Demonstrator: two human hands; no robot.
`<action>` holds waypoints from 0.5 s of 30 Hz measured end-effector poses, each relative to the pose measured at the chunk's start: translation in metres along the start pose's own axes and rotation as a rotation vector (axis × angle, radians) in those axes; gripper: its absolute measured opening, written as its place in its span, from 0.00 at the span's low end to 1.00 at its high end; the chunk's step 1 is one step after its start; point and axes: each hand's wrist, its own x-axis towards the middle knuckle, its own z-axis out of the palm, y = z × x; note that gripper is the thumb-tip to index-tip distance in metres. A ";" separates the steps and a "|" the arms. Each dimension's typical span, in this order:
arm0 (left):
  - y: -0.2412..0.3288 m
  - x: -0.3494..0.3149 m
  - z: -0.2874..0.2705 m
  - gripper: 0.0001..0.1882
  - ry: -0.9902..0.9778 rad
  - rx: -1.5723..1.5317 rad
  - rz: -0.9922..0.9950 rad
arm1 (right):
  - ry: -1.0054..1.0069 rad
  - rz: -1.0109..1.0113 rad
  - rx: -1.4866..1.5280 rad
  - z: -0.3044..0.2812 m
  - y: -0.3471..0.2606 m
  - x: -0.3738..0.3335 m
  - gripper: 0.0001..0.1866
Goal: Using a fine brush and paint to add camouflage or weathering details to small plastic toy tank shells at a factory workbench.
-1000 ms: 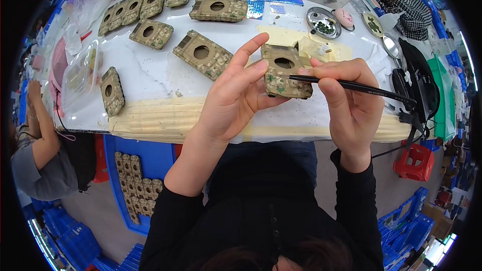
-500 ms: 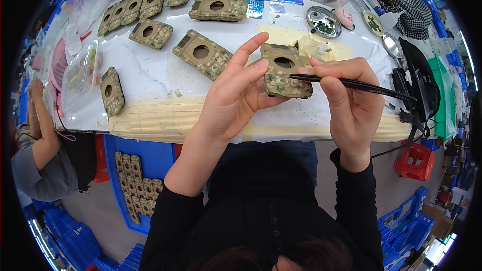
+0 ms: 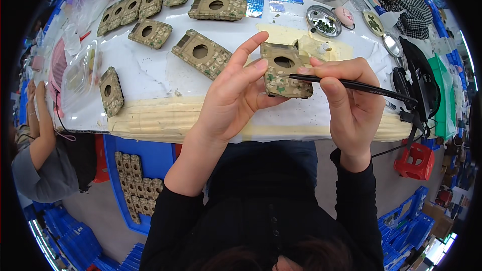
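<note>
My left hand grips a camouflage-patterned model tank hull by its left side and underside, index finger raised. The hull is tan with green and brown patches and a round hole in its top. Black pointed tweezers are pinched in my right hand; their tip meets or hovers just over the hull's face below the hole. Left of my hand lies a similar hull on the table. Behind the held hull, a small pale block sits on yellowish tape.
Several more hulls lie across the white table. A round metal dish holds small dark green bits. A blue tray below the table edge carries many hulls. A green bin is at right; another person sits at left.
Almost nothing differs. My hands, the hull and the tweezers keep the same pose, with only a slight shift; the person at left has moved an arm a little.
</note>
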 end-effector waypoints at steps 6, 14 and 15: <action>0.000 0.000 -0.001 0.28 -0.011 0.002 -0.004 | 0.007 0.009 0.000 -0.001 0.001 -0.001 0.06; 0.000 0.000 0.000 0.28 0.001 0.008 -0.003 | -0.005 -0.021 0.004 -0.001 0.002 0.000 0.06; 0.000 0.000 0.000 0.28 -0.001 0.007 -0.003 | -0.003 -0.016 0.005 -0.001 0.001 0.000 0.06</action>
